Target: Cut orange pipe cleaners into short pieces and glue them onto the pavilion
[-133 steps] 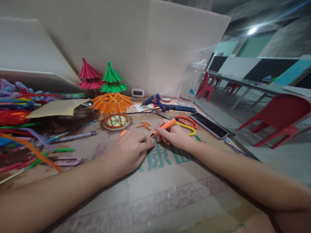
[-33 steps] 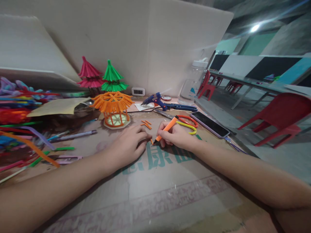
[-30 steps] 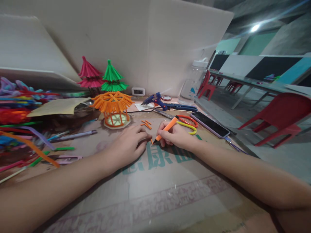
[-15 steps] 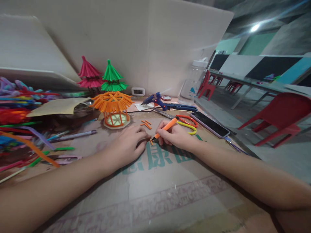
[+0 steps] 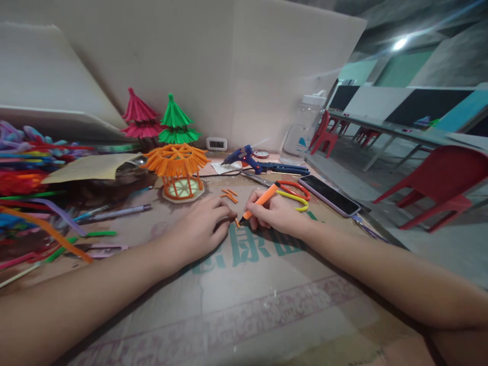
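Observation:
My right hand [image 5: 267,211] grips an orange marker [image 5: 263,200] with its dark tip pointing down to the left. That tip is at a short orange stick [image 5: 237,222] on the cardboard. My left hand [image 5: 206,221] lies on the board with its fingers curled, and its fingertips hold the stick at its upper end. A few more short orange pieces [image 5: 230,195] lie just beyond, between the hands. Behind my left hand stands an orange pavilion-like model [image 5: 177,170] with a fringed roof, thin posts and a pale base.
Scissors [image 5: 293,195] with red and yellow handles and a phone [image 5: 330,195] lie right of my right hand. A blue glue gun [image 5: 244,156], small clock [image 5: 217,144] and clear bottle [image 5: 301,132] stand farther back. Pipe cleaners [image 5: 26,183] crowd the left, near red [image 5: 142,117] and green [image 5: 177,122] tiered models.
The marker's tip has shifted very slightly at the short stick. Both hands otherwise keep their places.

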The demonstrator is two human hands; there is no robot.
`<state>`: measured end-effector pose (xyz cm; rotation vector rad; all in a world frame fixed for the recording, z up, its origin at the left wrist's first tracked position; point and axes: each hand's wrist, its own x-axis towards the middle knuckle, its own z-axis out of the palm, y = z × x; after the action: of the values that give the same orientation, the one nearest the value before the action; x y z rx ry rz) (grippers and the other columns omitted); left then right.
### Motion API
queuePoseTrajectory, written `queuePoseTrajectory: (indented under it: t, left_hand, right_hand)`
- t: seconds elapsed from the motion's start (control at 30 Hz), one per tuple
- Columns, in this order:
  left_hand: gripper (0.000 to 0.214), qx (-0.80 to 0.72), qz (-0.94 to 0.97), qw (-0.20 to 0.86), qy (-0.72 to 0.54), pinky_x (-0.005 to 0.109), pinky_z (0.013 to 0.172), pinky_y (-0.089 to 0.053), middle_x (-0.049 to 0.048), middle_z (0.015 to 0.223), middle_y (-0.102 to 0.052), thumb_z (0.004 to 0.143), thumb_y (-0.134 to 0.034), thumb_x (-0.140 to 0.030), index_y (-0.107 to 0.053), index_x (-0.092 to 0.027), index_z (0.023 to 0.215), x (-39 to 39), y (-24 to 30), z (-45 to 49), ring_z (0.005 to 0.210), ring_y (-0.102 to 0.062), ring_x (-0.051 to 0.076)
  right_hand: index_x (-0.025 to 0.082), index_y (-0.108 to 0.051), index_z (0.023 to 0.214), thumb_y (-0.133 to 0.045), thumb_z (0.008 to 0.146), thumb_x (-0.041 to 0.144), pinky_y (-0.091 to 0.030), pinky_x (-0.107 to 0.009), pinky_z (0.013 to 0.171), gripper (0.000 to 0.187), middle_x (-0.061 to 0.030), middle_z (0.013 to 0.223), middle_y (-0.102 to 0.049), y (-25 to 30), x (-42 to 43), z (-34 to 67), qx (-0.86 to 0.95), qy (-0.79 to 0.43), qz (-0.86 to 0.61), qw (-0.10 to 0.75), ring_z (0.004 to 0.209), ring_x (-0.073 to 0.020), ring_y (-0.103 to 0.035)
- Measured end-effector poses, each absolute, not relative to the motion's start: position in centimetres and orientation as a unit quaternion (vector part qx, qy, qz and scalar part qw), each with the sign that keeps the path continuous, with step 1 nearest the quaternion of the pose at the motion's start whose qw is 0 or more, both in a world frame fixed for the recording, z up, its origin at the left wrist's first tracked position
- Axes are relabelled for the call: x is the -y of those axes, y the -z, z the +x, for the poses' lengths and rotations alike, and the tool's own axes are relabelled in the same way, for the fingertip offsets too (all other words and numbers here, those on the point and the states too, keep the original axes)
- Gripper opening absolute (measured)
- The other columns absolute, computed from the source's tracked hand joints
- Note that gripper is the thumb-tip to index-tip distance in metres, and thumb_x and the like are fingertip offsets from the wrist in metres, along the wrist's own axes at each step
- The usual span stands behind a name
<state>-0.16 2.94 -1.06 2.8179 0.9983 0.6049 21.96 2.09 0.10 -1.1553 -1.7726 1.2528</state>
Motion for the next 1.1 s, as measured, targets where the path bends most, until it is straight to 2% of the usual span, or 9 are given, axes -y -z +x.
queuePoseTrajectory:
  t: [0.63,0.8,0.93,1.1]
  left_hand:
    - [0.019,-0.331,0.921,0.044,-0.203,0.04,0.09,-0.049,0.0079,0.1,-0.064,0.093,-0.05,-0.018,-0.069,-0.018,0.096,-3.0,1.2,-0.1,0.099,-0.059,0.025]
    - [0.021,-0.343,0.917,0.043,-0.2,0.04,0.087,-0.05,0.0087,0.103,-0.065,0.093,-0.049,-0.019,-0.069,-0.019,0.101,-2.9,1.1,0.0,0.098,-0.06,0.025]
    - [0.021,-0.345,0.917,-0.027,-0.199,0.038,0.077,-0.049,0.0075,0.093,-0.068,0.094,-0.048,-0.02,-0.065,-0.018,0.106,-1.8,0.5,-0.1,0.085,-0.062,0.024]
    - [0.023,-0.255,0.94,-0.141,-0.179,0.035,0.063,-0.041,0.0041,0.074,-0.067,0.095,-0.049,-0.019,-0.072,-0.02,0.094,-0.4,0.1,-0.2,0.07,-0.06,0.022]
  right_hand:
    - [0.021,-0.051,0.083,-0.06,0.091,0.034,-0.034,-0.02,0.044,0.017,0.0025,0.059,-0.064,0.0,-2.0,21.9,0.684,-0.479,-0.432,0.341,0.046,-0.0083,-0.044]
    - [0.021,-0.05,0.083,-0.058,0.092,0.033,-0.034,-0.021,0.044,0.017,0.0026,0.06,-0.064,0.1,-2.1,21.9,0.683,-0.474,-0.432,0.349,0.045,-0.008,-0.043]
    - [0.021,-0.051,0.083,-0.058,0.093,0.033,-0.034,-0.021,0.044,0.016,0.0026,0.06,-0.064,-0.1,-1.9,21.9,0.686,-0.47,-0.436,0.345,0.046,-0.0083,-0.045]
    - [0.021,-0.051,0.082,-0.057,0.094,0.031,-0.036,-0.021,0.046,0.016,0.0026,0.06,-0.065,-0.2,-1.9,21.9,0.682,-0.473,-0.44,0.342,0.047,-0.0084,-0.045]
